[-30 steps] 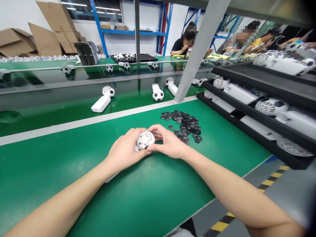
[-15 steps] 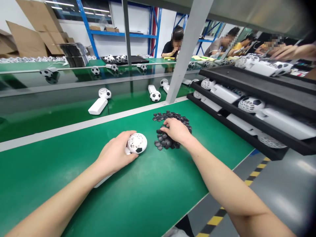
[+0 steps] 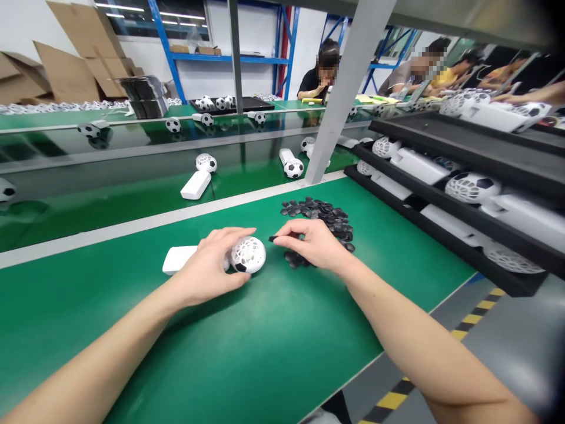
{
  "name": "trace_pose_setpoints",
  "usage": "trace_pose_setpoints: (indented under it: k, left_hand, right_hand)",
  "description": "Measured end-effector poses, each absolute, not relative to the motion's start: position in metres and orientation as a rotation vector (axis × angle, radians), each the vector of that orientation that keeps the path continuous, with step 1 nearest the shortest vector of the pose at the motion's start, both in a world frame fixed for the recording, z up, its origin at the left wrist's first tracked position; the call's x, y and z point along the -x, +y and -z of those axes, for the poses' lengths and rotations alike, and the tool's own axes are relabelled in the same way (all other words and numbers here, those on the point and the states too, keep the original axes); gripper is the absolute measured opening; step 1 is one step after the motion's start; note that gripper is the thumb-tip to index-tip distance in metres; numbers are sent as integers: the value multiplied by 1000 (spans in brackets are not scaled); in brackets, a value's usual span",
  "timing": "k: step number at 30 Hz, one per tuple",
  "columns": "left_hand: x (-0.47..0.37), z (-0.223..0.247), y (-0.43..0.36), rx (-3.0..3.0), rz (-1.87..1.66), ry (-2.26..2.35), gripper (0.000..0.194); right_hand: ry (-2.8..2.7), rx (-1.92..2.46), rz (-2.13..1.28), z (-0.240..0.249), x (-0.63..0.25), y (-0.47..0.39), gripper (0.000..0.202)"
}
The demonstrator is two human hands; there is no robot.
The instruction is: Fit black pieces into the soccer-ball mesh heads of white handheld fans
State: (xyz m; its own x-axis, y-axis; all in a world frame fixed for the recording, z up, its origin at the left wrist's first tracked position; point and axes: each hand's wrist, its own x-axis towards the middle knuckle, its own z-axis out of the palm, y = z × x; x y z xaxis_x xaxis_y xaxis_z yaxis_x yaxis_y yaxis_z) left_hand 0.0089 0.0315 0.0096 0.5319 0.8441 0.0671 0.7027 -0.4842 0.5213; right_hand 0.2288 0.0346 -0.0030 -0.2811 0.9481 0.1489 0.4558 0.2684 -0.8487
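Note:
A white football-shaped unit (image 3: 248, 255) with a lattice face and a black patch near its lower edge lies on the green table (image 3: 265, 341). Its white handle (image 3: 180, 259) points left. My left hand (image 3: 210, 265) is curved round the ball end, thumb below and fingers above. Just right of the ball, my right hand (image 3: 309, 241) pinches a small black piece (image 3: 273, 239) between thumb and forefinger. Behind and beneath that hand spreads a pile of black pieces (image 3: 329, 212), partly hidden by it.
Stacked black trays (image 3: 445, 191) with white units stand at the right. Past the pale table edge (image 3: 168, 221), more football units (image 3: 293, 168) lie on a green belt. A grey post (image 3: 348, 94) rises ahead. Several people sit farther back.
My right hand has come away from the pile toward the ball, now with a black piece in its fingertips. The unit has turned, its black patch lower and its handle more visible.

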Motion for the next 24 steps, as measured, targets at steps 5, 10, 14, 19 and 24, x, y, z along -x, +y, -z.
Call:
trace_pose_setpoints:
  k: [5, 10, 14, 19, 24]
  left_hand:
    - [-20, -11, 20, -2367, -808, 1299, 17]
    - [-23, -9, 16, -2476, -863, 1232, 11]
    - [-21, -9, 20, -2468, -788, 1235, 11]
    - [-15, -4, 28, -2420, -487, 1412, 62]
    - [-13, -3, 31, -2436, -367, 1444, 67]
  right_hand:
    - [-1902, 1018, -990, 1, -217, 26, 12]
    - [-1913, 999, -991, 4, -210, 23, 11]
    - [-1928, 960, -945, 4, -210, 21, 15]
    - [-2066, 1012, -771, 3, -214, 23, 15]
    - [-2102, 992, -837, 4, -214, 23, 9]
